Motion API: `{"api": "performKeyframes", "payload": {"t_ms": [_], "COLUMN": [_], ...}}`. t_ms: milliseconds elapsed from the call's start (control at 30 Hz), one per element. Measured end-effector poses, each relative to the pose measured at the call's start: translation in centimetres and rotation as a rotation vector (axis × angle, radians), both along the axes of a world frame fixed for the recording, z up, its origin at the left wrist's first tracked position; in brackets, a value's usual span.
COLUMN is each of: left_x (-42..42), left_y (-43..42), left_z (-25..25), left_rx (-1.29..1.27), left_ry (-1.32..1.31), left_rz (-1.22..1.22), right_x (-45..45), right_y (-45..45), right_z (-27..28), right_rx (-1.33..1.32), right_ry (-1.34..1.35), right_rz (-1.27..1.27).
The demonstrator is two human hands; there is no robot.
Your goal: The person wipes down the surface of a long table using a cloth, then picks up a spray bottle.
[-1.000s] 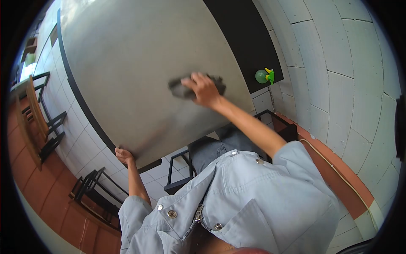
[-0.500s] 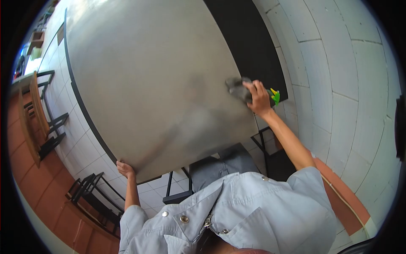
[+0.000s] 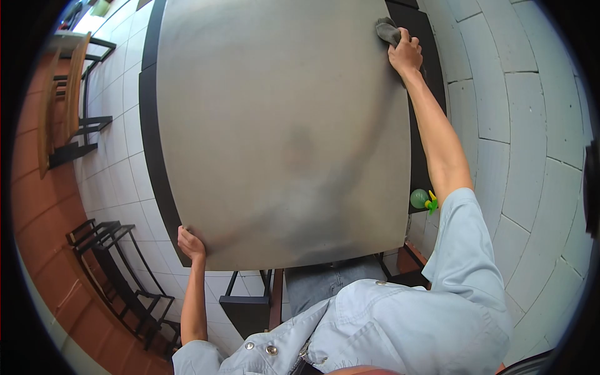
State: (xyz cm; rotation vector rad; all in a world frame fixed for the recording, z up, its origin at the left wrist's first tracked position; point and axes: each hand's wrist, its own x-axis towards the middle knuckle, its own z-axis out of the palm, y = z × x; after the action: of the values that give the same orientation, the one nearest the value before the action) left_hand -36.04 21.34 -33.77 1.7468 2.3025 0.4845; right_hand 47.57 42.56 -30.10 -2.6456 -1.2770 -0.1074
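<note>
A wide, dull metal sheet lies over a black tabletop in front of me. My left hand is closed on the near left corner of the table, its fingers curled at the edge. Stretched far forward, my right hand grips a dark grey cloth against the sheet's right border. Part of the cloth is hidden under the fingers. A green spray bottle with a yellow and green trigger stands on the black strip, under my right forearm.
A white brick wall runs close along the right. Wooden benches with black frames stand at the left beside an orange wall. Below the table's front edge is a black-framed seat. White tiles cover the floor.
My right hand has slid the cloth forward along the right side, away from me. The spray bottle beside it now shows uncovered. My view has turned; my left hand stays at the corner.
</note>
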Motion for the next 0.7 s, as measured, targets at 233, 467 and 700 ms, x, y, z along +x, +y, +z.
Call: {"api": "performKeyframes", "payload": {"t_ms": [233, 467, 700], "left_x": [0.3, 1.5, 0.2], "left_y": [0.2, 0.2, -0.3], "left_z": [0.9, 2.5, 1.2], "left_rx": [-0.012, -0.117, -0.128], "left_ry": [0.014, -0.039, -0.014], "left_rz": [-0.004, 0.090, 0.129], "right_x": [-7.9, -18.8, -30.1], "right_y": [-4.8, -20.2, -33.7], "right_z": [2.3, 3.8, 5.1], "right_rx": [-0.043, 0.013, 0.081], "right_ry": [-0.026, 0.248, 0.339], "right_rz": [0.433, 0.512, 0.404]}}
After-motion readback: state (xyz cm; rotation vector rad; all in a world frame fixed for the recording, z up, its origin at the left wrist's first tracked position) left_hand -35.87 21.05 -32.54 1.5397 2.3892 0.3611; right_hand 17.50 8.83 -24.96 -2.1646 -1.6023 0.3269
